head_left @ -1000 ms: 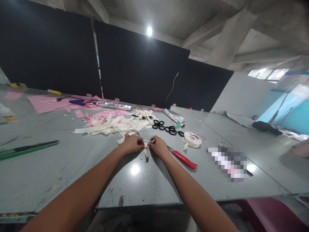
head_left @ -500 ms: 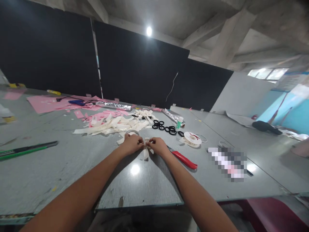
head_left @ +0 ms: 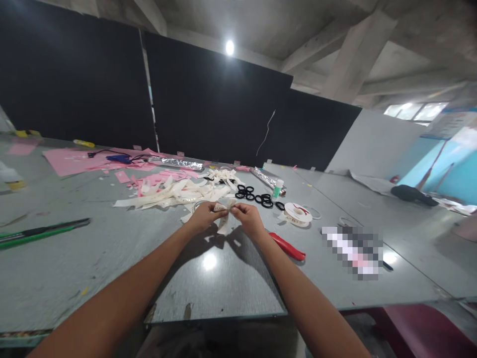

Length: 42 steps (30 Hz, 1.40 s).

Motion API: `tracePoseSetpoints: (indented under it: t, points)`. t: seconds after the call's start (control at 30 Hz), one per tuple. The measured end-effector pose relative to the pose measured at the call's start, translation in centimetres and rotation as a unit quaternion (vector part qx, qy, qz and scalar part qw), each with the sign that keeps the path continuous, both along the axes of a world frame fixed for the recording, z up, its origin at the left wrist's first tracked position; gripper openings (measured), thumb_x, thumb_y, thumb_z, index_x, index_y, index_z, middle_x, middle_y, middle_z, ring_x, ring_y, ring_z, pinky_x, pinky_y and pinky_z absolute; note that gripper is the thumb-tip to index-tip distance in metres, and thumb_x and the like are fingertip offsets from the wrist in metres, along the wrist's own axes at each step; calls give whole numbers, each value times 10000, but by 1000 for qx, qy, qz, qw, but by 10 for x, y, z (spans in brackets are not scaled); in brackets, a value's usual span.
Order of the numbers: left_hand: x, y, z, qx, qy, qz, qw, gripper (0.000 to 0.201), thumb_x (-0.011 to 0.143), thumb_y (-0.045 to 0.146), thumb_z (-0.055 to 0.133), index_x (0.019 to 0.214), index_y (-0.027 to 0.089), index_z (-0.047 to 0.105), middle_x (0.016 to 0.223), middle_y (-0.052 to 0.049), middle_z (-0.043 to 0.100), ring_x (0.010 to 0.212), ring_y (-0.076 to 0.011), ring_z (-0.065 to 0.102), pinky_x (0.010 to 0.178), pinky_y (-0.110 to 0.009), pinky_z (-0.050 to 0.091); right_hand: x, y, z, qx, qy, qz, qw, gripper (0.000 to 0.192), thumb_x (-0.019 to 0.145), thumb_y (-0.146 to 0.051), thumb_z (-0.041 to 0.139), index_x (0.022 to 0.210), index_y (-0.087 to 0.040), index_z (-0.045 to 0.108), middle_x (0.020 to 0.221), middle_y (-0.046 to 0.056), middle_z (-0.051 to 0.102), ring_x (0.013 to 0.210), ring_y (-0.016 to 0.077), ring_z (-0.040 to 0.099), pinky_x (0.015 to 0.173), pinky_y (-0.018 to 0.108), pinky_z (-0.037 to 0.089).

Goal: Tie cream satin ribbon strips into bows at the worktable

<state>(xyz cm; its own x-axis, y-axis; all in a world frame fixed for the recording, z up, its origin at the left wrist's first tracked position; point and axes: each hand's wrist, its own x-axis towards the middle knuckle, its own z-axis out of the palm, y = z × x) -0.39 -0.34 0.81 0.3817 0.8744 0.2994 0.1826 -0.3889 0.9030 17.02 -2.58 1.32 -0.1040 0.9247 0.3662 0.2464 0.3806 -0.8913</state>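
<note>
left hand (head_left: pixel 203 217) pinching cream ribbon (head_left: pixel 222 226) | right hand (head_left: pixel 249 219) pinching it, flat tail hanging | round white spool (head_left: pixel 291 209): red mark, print too small to read | worktop (head_left: pixel 238 288) grey, shiny

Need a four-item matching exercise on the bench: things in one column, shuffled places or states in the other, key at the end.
1. cream ribbon piece
2. red tool
3. black rings
4. ribbon spool

A. several grouped, left of the spool
B. white, with a red mark on top
C. held in the fingers of left hand and right hand
D. lying beside the right arm

Pairs: 1-C, 2-D, 3-A, 4-B
</note>
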Motion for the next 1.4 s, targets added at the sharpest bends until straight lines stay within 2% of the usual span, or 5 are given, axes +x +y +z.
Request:
tracePoseSetpoints:
  t: [0.23,0.47,0.7,0.93,1.4]
  points:
    - [1,-4,4,-12,-17,44,999,337,688,469,661,796,151,695,652,0,625,617,-136,527,605,-242,377,-2,0,-2,24,-15,-13,1000,219,736,-367,602,722,-160,673,627,0,593,584,123,482,575,242,365]
    - [2,1,1,-72,-78,-8,994,301,678,443,661,772,161,705,747,-56,672,740,-190,589,744,-293,431,-1,4,-7,25,-16,-6,1000,258,750,-388,607,748,-143,688,640,11,618,570,115,485,558,236,373]
    - [-1,-3,2,-57,-51,-14,997,309,731,466,606,750,171,697,773,-54,664,768,-203,575,750,-297,428,-1,4,-6,8,-6,-5,1000,254,718,-401,638,734,-153,691,669,17,648,606,127,529,590,240,403]
    - [-3,-2,3,-45,5,8,999,366,718,524,589,733,175,699,760,-61,646,764,-210,571,710,-292,440,-1,2,-4,-6,-12,-10,1000,268,697,-420,652,707,-155,685,613,-1,613,573,117,490,557,235,369]
    - [0,-1,-1,-64,-27,25,997,300,689,445,631,742,158,700,730,-48,644,720,-181,561,690,-277,436,-3,2,-2,-24,-3,-18,1000,282,649,-435,689,664,-155,652,579,-19,574,565,110,466,551,232,358]
